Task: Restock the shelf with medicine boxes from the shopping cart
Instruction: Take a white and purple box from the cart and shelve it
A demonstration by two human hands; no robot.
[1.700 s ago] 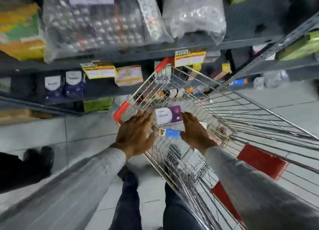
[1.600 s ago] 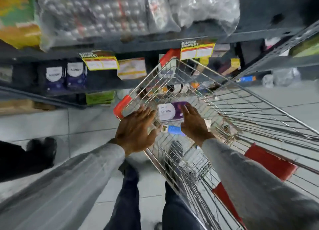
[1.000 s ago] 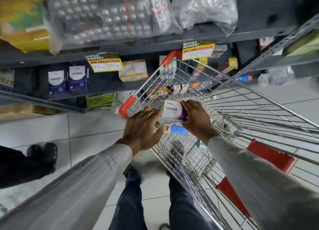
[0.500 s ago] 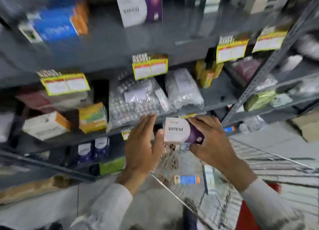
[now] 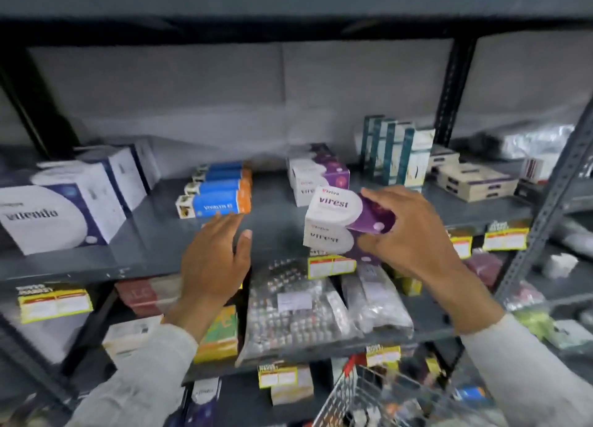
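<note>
Head view: looking straight at a grey metal shelf (image 5: 154, 234) stocked with medicine, both hands raised in front of it.
Right hand: the right hand (image 5: 414, 234) grips a white and purple box marked "virest" (image 5: 340, 210), thumb underneath and fingers wrapped over its purple end, holding it tilted above the front of the shelf.
Box beneath: a second virest box (image 5: 327, 237) sits directly under the held one; whether the hand is also gripping it or it rests on the shelf edge, I cannot tell.
Left hand: the left hand (image 5: 215, 263) holds nothing, fingers spread and pointing at the shelf, hovering at its front edge just below the blue boxes.
Matching stock: more purple and white boxes (image 5: 317, 173) stand further back on the same shelf, right behind the held box.
Blue boxes: a row of blue and orange boxes (image 5: 218, 189) lies to the left of the purple stock.
Far left: large white and navy boxes (image 5: 64, 211) fill that end of the shelf.
Right side: tall teal and white boxes (image 5: 398, 150) stand upright, with flat cream boxes (image 5: 475, 179) beside them.
Shelf below: clear bags of blister packs (image 5: 295, 311) lie under yellow price labels (image 5: 332, 266).
Cart: the wire shopping cart (image 5: 394, 397) shows at the bottom right, a few blurred items inside.
Sleeves: both arms wear pale long sleeves (image 5: 144, 378).
</note>
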